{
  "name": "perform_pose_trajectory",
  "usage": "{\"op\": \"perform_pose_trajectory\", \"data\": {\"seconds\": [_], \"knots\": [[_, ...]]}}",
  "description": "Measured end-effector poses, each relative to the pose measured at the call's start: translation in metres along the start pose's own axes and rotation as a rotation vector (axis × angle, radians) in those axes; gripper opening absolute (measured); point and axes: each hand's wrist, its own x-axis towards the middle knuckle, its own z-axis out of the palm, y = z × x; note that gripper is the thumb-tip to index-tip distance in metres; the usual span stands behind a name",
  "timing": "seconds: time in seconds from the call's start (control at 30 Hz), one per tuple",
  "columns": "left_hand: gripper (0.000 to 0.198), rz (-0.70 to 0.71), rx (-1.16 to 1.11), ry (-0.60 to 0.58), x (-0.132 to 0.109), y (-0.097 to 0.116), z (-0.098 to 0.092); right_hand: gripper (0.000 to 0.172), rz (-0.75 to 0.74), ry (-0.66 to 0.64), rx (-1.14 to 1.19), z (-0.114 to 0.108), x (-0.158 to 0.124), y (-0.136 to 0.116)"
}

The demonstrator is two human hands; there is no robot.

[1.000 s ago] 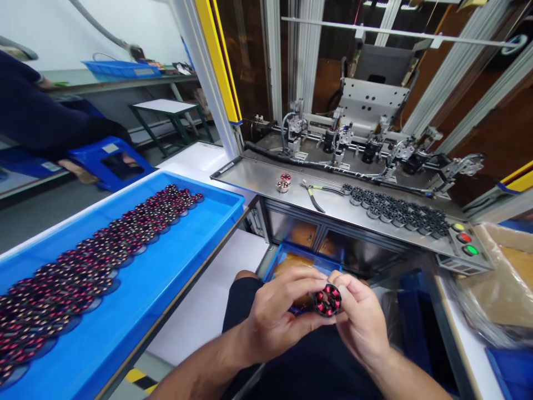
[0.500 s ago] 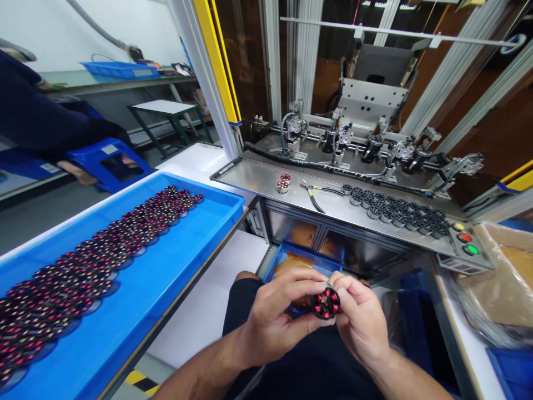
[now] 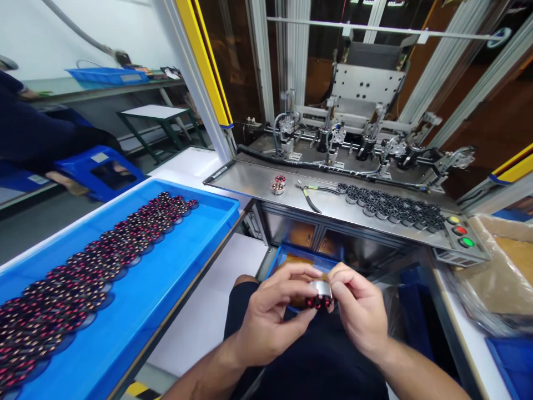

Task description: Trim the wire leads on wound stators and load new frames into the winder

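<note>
Above my lap, my left hand (image 3: 275,316) grips a wound motor stator (image 3: 320,289) between thumb and fingers. Its silver outer wall faces up, and red coils show along the lower edge. At the stator's right side my right hand (image 3: 360,311) is closed, with thumb and forefinger pinched at the rim; any thin wire between them is too small to make out. Many finished-looking stators (image 3: 125,236) with red and copper coils lie in rows in the blue tray (image 3: 183,266) to my left.
On the metal ledge are two coil-wound stators (image 3: 278,186), cutting pliers (image 3: 310,194) and rows of black unwound stators (image 3: 395,205). Behind stands a winding machine (image 3: 366,133). A button box (image 3: 462,239) and a plastic-lined carton (image 3: 503,266) are at right. A seated person (image 3: 37,122) is far left.
The stator has been tipped over, so its silver side shows instead of its open coil face. Both hands still hold around it. The view has shifted slightly.
</note>
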Motion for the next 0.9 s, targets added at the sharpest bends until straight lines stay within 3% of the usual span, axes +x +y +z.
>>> {"op": "perform_pose_trajectory", "data": {"seconds": [0.1, 0.17, 0.3, 0.37, 0.5, 0.63, 0.8, 0.9], "knots": [[0.033, -0.025, -0.196, -0.066, 0.002, 0.001, -0.001, 0.01, -0.32, -0.079, -0.287, -0.009, 0.006, -0.015], [0.036, -0.124, -0.394, -0.046, 0.003, -0.002, 0.002, 0.012, -0.504, -0.142, -0.433, -0.014, 0.01, -0.025], [0.044, -0.513, -0.667, -0.159, 0.007, -0.009, 0.009, 0.015, -0.68, -0.201, -0.576, -0.021, 0.015, -0.035], [0.04, -0.604, -0.68, -0.19, 0.01, -0.01, 0.012, 0.018, -0.73, -0.231, -0.577, -0.024, 0.016, -0.035], [0.031, -0.542, -0.58, -0.043, 0.013, -0.005, 0.013, 0.031, -0.705, -0.259, -0.52, -0.031, 0.016, -0.031], [0.028, -0.527, -0.555, -0.018, 0.012, -0.001, 0.014, 0.045, -0.652, -0.246, -0.516, -0.036, 0.018, -0.032], [0.022, -0.475, -0.581, 0.015, 0.008, -0.002, 0.017, 0.025, -0.693, -0.289, -0.65, -0.031, 0.022, -0.044], [0.033, -0.368, -0.573, 0.044, 0.009, -0.001, 0.016, 0.021, -0.667, -0.263, -0.716, -0.028, 0.021, -0.05]]}}
